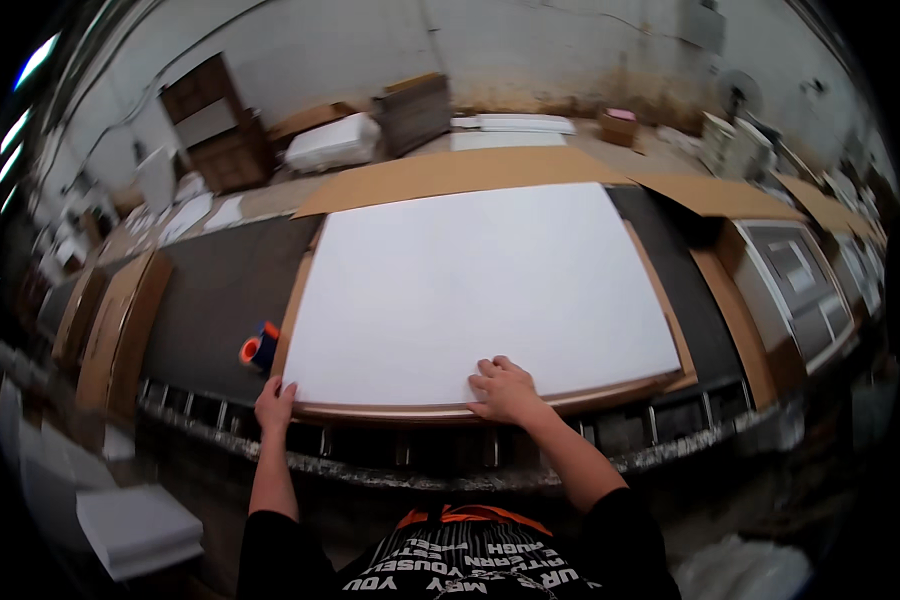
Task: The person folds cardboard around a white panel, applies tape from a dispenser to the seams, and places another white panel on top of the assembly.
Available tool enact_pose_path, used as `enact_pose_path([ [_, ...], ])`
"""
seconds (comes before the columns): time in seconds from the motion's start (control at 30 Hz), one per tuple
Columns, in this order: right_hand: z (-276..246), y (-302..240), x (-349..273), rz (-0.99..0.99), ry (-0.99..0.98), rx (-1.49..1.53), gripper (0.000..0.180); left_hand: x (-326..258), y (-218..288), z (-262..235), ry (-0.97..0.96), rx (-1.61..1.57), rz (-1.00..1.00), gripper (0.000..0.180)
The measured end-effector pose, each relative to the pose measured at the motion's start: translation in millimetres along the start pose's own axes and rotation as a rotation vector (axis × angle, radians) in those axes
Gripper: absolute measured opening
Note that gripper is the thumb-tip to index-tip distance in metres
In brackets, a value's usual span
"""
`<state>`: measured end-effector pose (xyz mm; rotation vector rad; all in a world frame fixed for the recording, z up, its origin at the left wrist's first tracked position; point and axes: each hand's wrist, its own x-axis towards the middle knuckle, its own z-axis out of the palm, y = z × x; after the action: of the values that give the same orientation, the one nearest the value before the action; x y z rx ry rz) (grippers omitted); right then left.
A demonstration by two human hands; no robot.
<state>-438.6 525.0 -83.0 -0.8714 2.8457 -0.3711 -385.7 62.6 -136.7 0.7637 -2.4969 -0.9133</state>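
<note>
A large white sheet (480, 290) lies flat in a shallow cardboard box (295, 300) whose far flap (460, 178) is folded out away from me. At the near left corner, my left hand (274, 405) is closed on the box's edge, fingers pointing up along its side. My right hand (508, 390) rests at the near edge, right of the middle, its slightly bent fingers apart on top of the sheet and its thumb beside the edge. Left of the box, an orange and blue tape dispenser (260, 347) sits on the dark surface. Whatever lies beneath the sheet is hidden.
The box stands on a dark conveyor belt (220, 290) with a metal frame along its near side. Farther right, an open carton holds grey and white panels (795, 270). Closed cartons (120, 325) stand at left. White blocks (140, 530) lie low at left.
</note>
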Motion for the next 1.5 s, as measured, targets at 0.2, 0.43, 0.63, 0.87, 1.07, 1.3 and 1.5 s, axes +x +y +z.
enact_pose_path([
  [0.2, -1, -11, 18, 0.046, 0.008, -0.102, 0.068, 20, -14, -11, -0.056, -0.178, 0.024, 0.055],
  [0.43, 3, -29, 27, -0.063, -0.027, -0.018, 0.064, 104, -157, -49, 0.167, 0.329, 0.129, 0.065],
  [0.63, -13, -28, 19, 0.069, 0.173, 0.004, 0.058, 161, -117, -13, -0.377, 0.515, -0.143, 0.081],
  [0.87, -16, -31, 31, 0.029, 0.179, 0.015, 0.057, 195, -164, 26, -0.265, 0.417, -0.204, 0.054],
  [1.07, 6, -60, 23, 0.088, 0.414, -0.005, 0.053, 194, -142, 11, 0.153, -0.02, 0.032, 0.054],
  [1.3, -4, -135, 28, 0.045, 0.526, 0.85, 0.093, 23, 112, -31, 0.065, -0.074, 0.775, 0.026],
  [1.5, -47, -119, -5, 0.381, 0.851, 1.454, 0.087, -113, 250, 40, -0.198, -0.09, 1.26, 0.026],
])
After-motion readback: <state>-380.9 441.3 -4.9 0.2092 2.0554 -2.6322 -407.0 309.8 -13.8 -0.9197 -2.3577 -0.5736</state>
